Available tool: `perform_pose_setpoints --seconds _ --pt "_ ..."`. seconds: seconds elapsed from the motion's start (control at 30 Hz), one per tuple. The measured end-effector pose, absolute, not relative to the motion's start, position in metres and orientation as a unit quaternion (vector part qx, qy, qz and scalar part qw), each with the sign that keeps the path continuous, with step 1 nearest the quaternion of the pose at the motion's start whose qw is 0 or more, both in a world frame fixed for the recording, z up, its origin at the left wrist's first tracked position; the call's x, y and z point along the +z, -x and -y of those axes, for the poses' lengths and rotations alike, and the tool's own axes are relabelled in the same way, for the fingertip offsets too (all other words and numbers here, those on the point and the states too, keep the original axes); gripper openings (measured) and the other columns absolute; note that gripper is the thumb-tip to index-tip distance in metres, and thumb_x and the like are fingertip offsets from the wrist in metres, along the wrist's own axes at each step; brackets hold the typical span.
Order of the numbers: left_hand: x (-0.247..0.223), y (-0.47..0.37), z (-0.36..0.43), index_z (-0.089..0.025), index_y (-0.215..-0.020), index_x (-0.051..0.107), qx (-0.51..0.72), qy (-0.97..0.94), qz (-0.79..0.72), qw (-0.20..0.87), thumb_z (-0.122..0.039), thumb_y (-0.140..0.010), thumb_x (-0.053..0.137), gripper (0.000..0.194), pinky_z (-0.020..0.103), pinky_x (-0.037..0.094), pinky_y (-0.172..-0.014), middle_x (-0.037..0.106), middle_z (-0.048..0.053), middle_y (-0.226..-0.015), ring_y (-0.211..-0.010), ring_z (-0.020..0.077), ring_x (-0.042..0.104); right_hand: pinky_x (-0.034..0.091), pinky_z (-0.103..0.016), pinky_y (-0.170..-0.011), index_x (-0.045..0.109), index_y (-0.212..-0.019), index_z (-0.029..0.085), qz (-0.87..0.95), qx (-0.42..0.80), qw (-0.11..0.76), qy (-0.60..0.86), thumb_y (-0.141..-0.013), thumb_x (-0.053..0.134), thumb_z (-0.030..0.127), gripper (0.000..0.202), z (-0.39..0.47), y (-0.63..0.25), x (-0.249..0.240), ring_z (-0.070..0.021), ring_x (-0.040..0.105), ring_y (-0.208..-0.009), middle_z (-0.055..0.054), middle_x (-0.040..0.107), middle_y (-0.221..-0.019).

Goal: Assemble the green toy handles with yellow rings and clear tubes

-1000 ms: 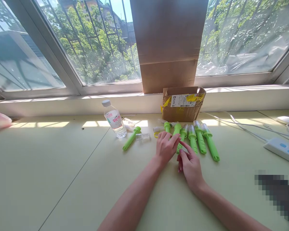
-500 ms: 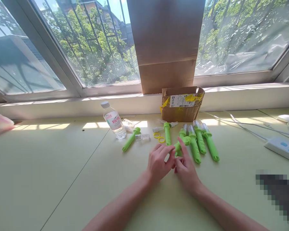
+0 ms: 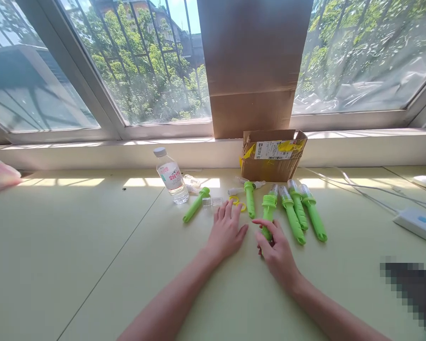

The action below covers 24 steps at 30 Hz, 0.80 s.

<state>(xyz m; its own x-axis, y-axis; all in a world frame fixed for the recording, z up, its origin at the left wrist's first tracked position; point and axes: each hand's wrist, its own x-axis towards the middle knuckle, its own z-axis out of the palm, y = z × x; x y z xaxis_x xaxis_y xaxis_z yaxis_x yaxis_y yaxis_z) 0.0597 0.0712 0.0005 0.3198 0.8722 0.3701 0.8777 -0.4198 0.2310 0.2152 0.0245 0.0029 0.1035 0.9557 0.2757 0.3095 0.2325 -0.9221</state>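
Observation:
My right hand [image 3: 277, 251] is closed around the lower end of a green plastic handle [image 3: 269, 208], its threaded end pointing up and away from me. To its left, my left hand [image 3: 227, 229] is open with fingers spread, its fingertips at the yellow rings [image 3: 242, 207]. I cannot tell whether it touches them. Just beyond those fingers lies a clear ribbed plastic cap [image 3: 212, 202]. One uncapped green handle [image 3: 250, 199] lies between my hands, farther off, and another green handle [image 3: 196, 205] is at the left. Several clear-capped green handles [image 3: 294, 220] lie to the right.
A water bottle [image 3: 172, 177] stands at the left beside crumpled clear plastic [image 3: 191, 182]. An open cardboard box [image 3: 271, 166] stands by the windowsill, with white parts [image 3: 234, 191] before it. At the right are a power strip [image 3: 419, 221] and white cables [image 3: 355, 183].
My left hand has let go of the green handle and moved left to the yellow rings. The handle, still in my right hand, has turned so its threaded end points away.

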Motion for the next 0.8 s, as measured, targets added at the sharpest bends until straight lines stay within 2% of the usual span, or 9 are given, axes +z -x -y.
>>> perform_pose_setpoints --seconds 0.07,0.2,0.37,0.47,0.67,0.8 --pt "-0.001 -0.0604 -0.0698 -0.021 -0.134 0.036 -0.21 0.812 0.545 0.004 -0.041 -0.087 0.044 0.052 0.056 0.024 -0.105 0.032 0.017 -0.143 -0.135 0.0347 0.023 0.043 -0.023 -0.049 0.061 -0.109 0.024 0.599 0.331 0.489 0.541 -0.084 0.049 0.031 0.029 -0.0252 -0.2151 0.002 -0.0085 0.045 -0.054 0.0 0.046 -0.086" --pt "-0.0004 -0.0611 -0.0679 -0.022 -0.123 0.047 -0.213 0.81 0.547 0.002 -0.043 -0.088 0.041 0.04 0.055 0.024 -0.105 0.038 0.015 -0.137 -0.134 0.0327 0.026 0.043 -0.024 -0.052 0.06 -0.109 0.024 0.606 0.35 0.459 0.548 -0.084 0.047 0.028 0.028 -0.0258 -0.2163 0.001 -0.0084 0.046 -0.055 -0.001 0.046 -0.088" --pt "0.0005 -0.0614 -0.0671 -0.021 -0.116 0.049 -0.211 0.815 0.539 0.026 -0.04 -0.089 0.042 0.034 0.053 0.025 -0.106 0.039 0.013 -0.138 -0.133 0.0303 0.028 0.042 -0.024 -0.053 0.06 -0.107 0.023 0.618 0.344 0.451 0.545 -0.085 0.046 0.026 0.027 -0.0246 -0.2158 0.0028 -0.0084 0.046 -0.055 -0.001 0.045 -0.088" --pt "0.0017 -0.0621 -0.0666 -0.02 -0.114 0.049 -0.206 0.824 0.527 0.029 -0.036 -0.089 0.042 0.03 0.051 0.027 -0.105 0.043 0.011 -0.137 -0.129 0.0273 0.034 0.041 -0.024 -0.052 0.061 -0.106 0.022 0.621 0.342 0.451 0.542 -0.085 0.046 0.025 0.026 -0.0245 -0.215 0.003 -0.008 0.045 -0.053 -0.001 0.045 -0.087" --pt "0.0029 -0.062 -0.0672 -0.02 -0.098 0.056 -0.222 0.812 0.537 0.052 -0.018 -0.087 0.044 0.017 0.043 0.036 -0.096 0.061 0.006 -0.104 -0.101 0.0219 0.053 0.04 -0.023 -0.05 0.063 -0.107 0.022 0.627 0.346 0.45 0.533 -0.084 0.045 0.023 0.03 -0.0242 -0.214 0.0027 -0.0076 0.044 -0.052 -0.001 0.045 -0.088" --pt "0.0023 -0.0609 -0.0679 -0.02 -0.089 0.058 -0.261 0.802 0.531 0.079 -0.011 -0.087 0.042 0.018 0.04 0.04 -0.086 0.064 0.005 -0.087 -0.086 0.0202 0.056 0.042 -0.022 -0.052 0.053 -0.128 0.028 0.635 0.325 0.458 0.53 -0.082 0.042 0.017 0.048 -0.0222 -0.2134 0.0033 -0.0082 0.046 -0.055 -0.003 0.051 -0.096"
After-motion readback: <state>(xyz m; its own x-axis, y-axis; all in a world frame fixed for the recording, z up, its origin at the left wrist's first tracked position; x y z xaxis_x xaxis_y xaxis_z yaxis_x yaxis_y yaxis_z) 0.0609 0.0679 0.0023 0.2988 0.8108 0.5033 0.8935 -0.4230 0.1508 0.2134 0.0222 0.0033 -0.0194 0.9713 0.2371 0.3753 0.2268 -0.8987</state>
